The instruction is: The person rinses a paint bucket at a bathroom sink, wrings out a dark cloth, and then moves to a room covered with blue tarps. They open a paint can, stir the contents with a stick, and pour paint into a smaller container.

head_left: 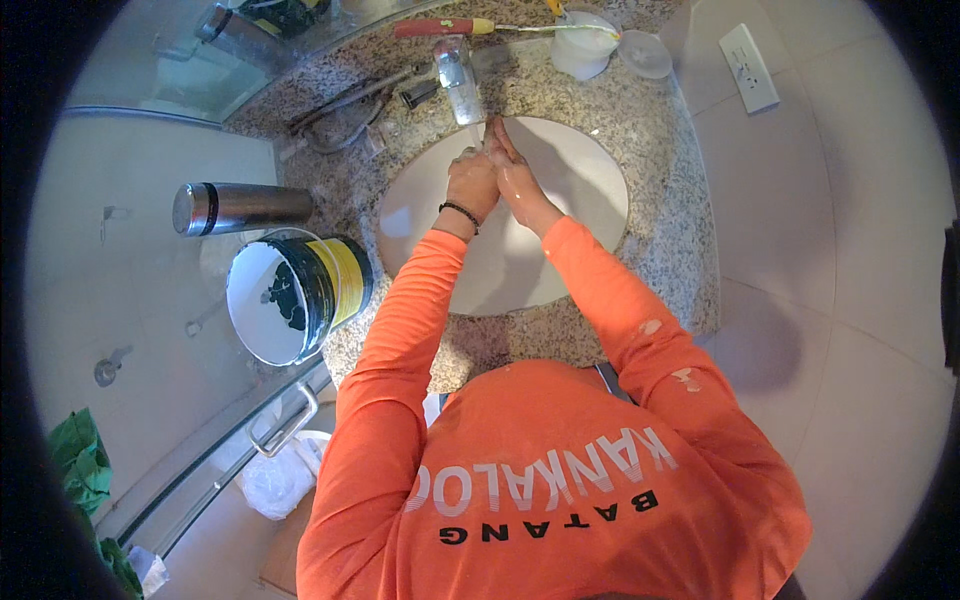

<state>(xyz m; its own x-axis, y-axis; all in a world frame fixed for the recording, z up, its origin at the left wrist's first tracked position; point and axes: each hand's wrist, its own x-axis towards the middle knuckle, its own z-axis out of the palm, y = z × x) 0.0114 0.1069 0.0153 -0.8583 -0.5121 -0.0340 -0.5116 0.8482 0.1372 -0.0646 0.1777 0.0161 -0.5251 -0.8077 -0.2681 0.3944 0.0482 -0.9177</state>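
Note:
My left hand and my right hand are pressed together over the white oval sink, just below the chrome faucet. Water runs from the spout onto them. Whitish wet streaks, perhaps suds, show on the skin. The left hand's fingers are curled in against the right hand, and its wrist carries a dark beaded bracelet. Stretched out toward the faucet, the right hand's fingers lie along the left. Neither hand shows any object in it, though the inner palms are hidden.
A speckled granite counter surrounds the sink. On the left stand a steel flask and a paint-stained bucket. Behind the faucet lie a red-handled tool, a white tub and a clear lid. Hoses lie back left.

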